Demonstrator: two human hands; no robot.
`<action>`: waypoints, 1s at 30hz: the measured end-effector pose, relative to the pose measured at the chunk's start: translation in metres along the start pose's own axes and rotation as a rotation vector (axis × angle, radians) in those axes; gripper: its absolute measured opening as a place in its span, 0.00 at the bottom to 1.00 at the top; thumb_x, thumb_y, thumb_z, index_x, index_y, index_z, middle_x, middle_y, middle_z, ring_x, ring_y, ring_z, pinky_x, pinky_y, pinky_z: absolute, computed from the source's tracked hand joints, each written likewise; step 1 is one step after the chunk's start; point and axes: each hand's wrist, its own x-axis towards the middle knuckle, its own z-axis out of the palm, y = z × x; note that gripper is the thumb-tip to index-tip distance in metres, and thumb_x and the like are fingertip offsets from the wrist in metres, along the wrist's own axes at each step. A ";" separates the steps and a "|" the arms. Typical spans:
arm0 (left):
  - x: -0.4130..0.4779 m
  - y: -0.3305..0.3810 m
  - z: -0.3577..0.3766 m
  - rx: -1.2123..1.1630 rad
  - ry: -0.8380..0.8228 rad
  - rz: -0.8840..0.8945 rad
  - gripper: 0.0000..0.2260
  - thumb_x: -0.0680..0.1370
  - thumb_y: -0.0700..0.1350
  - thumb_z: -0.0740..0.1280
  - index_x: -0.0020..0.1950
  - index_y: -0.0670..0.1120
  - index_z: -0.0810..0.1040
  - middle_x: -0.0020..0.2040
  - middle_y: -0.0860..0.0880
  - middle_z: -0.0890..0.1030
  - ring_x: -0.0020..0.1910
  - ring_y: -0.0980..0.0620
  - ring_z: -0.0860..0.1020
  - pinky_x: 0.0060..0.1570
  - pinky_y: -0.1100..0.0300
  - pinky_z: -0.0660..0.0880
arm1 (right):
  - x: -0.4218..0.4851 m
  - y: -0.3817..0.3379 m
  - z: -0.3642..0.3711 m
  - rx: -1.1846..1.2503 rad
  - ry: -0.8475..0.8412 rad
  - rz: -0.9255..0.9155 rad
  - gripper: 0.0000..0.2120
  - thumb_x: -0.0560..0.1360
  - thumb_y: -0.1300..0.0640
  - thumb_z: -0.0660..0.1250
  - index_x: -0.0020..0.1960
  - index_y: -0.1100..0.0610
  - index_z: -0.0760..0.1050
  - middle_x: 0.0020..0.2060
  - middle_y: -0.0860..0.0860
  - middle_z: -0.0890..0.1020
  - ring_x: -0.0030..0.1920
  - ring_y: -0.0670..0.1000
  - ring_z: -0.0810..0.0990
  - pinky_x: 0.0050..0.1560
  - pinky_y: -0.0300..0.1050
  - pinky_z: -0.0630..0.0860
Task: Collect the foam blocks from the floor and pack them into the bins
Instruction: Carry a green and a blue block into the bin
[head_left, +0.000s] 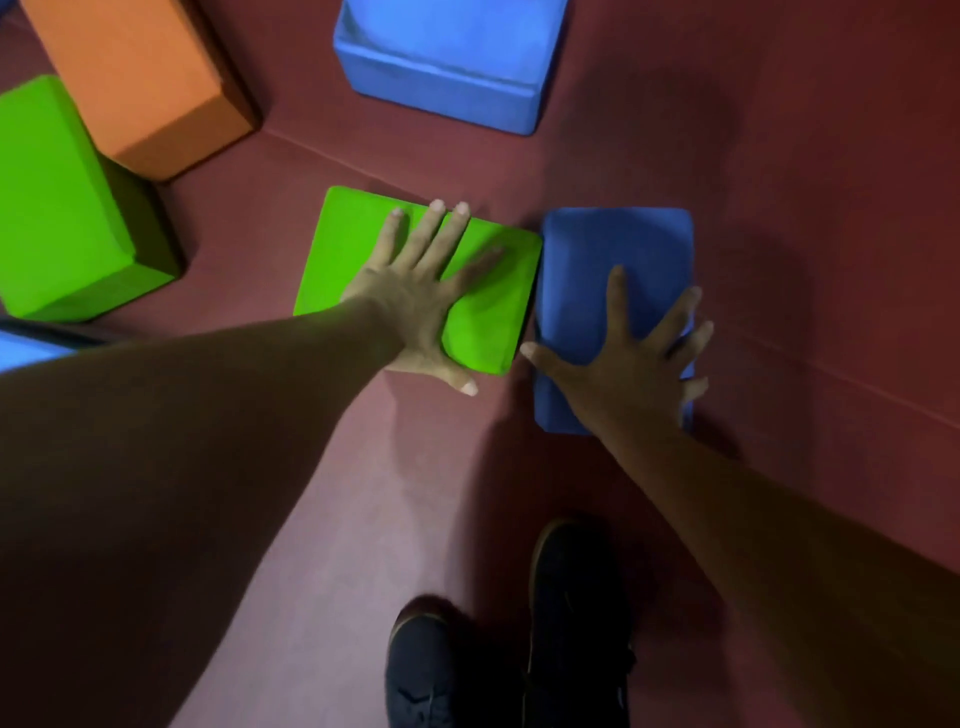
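Observation:
A flat green foam block (353, 249) lies on the dark red floor in the middle of the head view. My left hand (421, 291) rests spread on top of it, fingers straight, thumb over its near edge. Right beside it, touching, lies a blue foam block (613, 244). On this one my right hand (634, 353) lies with fingers splayed, the outer fingers reaching over its right edge. Neither block is lifted off the floor.
A tall green block (57, 208) and an orange block (140, 78) stand at the left. A larger blue block (447, 62) sits at the top centre. A blue corner (26, 348) shows at the left edge. My dark shoes (519, 649) stand below.

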 end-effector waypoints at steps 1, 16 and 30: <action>0.004 -0.002 0.001 0.004 0.003 0.014 0.67 0.50 0.88 0.52 0.79 0.57 0.29 0.80 0.39 0.30 0.79 0.38 0.32 0.75 0.32 0.40 | 0.000 -0.001 0.001 -0.002 0.020 0.002 0.58 0.58 0.11 0.52 0.81 0.36 0.43 0.81 0.64 0.45 0.77 0.73 0.51 0.61 0.82 0.64; -0.007 0.015 -0.057 -0.349 0.029 -0.335 0.65 0.49 0.81 0.66 0.79 0.66 0.38 0.68 0.35 0.61 0.72 0.33 0.60 0.71 0.25 0.47 | 0.001 0.001 -0.045 0.118 0.003 0.099 0.56 0.60 0.18 0.64 0.79 0.32 0.41 0.80 0.63 0.39 0.77 0.70 0.52 0.66 0.76 0.58; -0.061 0.138 -0.334 -0.339 0.210 -0.057 0.63 0.50 0.83 0.61 0.80 0.64 0.40 0.71 0.39 0.59 0.77 0.40 0.55 0.71 0.25 0.43 | -0.121 0.117 -0.292 0.371 0.279 0.414 0.57 0.53 0.14 0.55 0.78 0.32 0.47 0.80 0.64 0.45 0.74 0.70 0.58 0.65 0.73 0.62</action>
